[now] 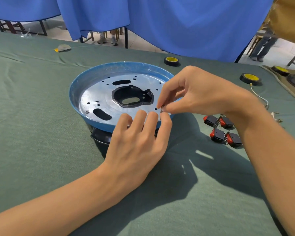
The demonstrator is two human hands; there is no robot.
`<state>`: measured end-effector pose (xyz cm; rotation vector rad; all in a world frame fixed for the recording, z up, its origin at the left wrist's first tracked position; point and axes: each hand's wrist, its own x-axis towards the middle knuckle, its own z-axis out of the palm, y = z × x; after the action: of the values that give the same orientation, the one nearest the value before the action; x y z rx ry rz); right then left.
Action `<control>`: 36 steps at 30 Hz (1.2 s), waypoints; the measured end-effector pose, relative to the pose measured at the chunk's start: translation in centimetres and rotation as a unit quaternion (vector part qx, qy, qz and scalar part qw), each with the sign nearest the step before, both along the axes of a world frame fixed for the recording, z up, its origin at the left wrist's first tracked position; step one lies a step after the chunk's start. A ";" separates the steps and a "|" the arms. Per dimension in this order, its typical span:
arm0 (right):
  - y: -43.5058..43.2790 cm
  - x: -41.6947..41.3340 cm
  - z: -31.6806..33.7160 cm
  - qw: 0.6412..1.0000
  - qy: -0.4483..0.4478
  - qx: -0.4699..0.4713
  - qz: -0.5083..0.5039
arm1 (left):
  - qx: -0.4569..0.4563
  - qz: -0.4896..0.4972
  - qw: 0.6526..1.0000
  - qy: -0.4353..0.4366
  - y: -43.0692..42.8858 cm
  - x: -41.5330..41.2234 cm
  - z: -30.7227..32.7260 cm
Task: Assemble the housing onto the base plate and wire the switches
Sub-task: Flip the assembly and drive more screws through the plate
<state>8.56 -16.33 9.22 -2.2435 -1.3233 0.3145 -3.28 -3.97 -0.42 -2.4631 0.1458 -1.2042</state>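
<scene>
The green-clothed desk [41, 133] carries the round metal base plate [99, 92], which sits blue-rimmed on the black housing [100, 137]. The plate looks stiff, light and thin-edged, so it is best gripped by the rim. The left hand [136, 143] lies with relaxed fingers on the near rim, steadying it, while the right hand [199, 92] pinches. Four red switches [223, 130] lie just to the right, best held by their bodies. The pinched small pale part [162, 109] is too tiny to identify

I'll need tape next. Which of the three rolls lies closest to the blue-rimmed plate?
The leftmost tape roll, just behind the far rim of the plate; the other two rolls lie far right.
</scene>
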 end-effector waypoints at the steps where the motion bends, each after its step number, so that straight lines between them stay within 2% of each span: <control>1: 0.0 0.0 0.0 1.000 0.001 -0.001 -0.002 | -0.002 -0.006 1.000 0.003 0.0 -0.1 0.0; 11: -0.1 0.2 0.0 1.000 -0.012 0.001 0.000 | -0.017 -0.104 0.993 0.049 2.2 -0.7 0.4; 15: -0.2 0.4 0.0 1.000 0.000 0.012 -0.004 | -0.119 -0.156 0.974 0.116 4.8 0.0 2.3; 17: -0.2 0.5 0.0 1.000 0.004 0.009 -0.005 | -0.157 -0.145 0.965 0.150 6.4 0.4 3.5; 22: 0.1 0.5 -0.1 1.000 0.001 -0.004 0.003 | -0.163 -0.129 0.933 0.294 10.2 0.8 4.3; 27: 0.2 0.0 0.1 0.999 -0.034 -0.019 0.010 | -0.150 -0.099 0.906 0.383 10.6 0.9 4.5; 32: 0.2 -0.4 0.3 0.998 -0.059 -0.024 -0.005 | -0.111 -0.089 0.900 0.411 10.0 1.3 4.7; 36: -0.4 -0.1 0.4 0.997 -0.070 -0.027 -0.032 | -0.100 -0.046 0.915 0.387 8.3 1.2 4.4</control>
<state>8.43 -16.74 9.66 -2.3861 -1.3252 0.1745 -2.11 4.30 4.03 -3.0076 0.3686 -0.2049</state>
